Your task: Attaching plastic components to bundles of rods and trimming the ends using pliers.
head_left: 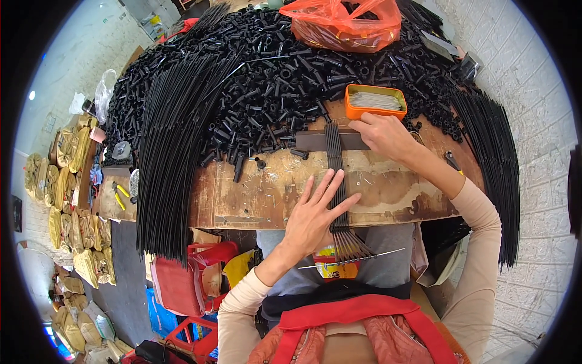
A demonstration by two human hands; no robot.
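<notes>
A flat row of thin black rods (334, 145) runs from a dark flat bar (310, 141) on the table over the front edge. Its lower ends fan out above my lap, where a thin metal rod (388, 252) crosses them. My left hand (315, 212) lies on the row with its fingers spread, pressing it near the table edge. Just below an orange box (351, 111) of thin metal pins (377, 101), my right hand (388, 138) has its fingers drawn together in a pinch. Whatever is between those fingertips is too small to make out.
Black tubular parts (260, 91) are heaped across the back. Long black rod bundles hang over the edge at left (173, 151) and right (494, 170). A red plastic bag (345, 30) sits on the heap. Yellow-handled pliers (121, 195) lie at left, near a red chair (179, 285).
</notes>
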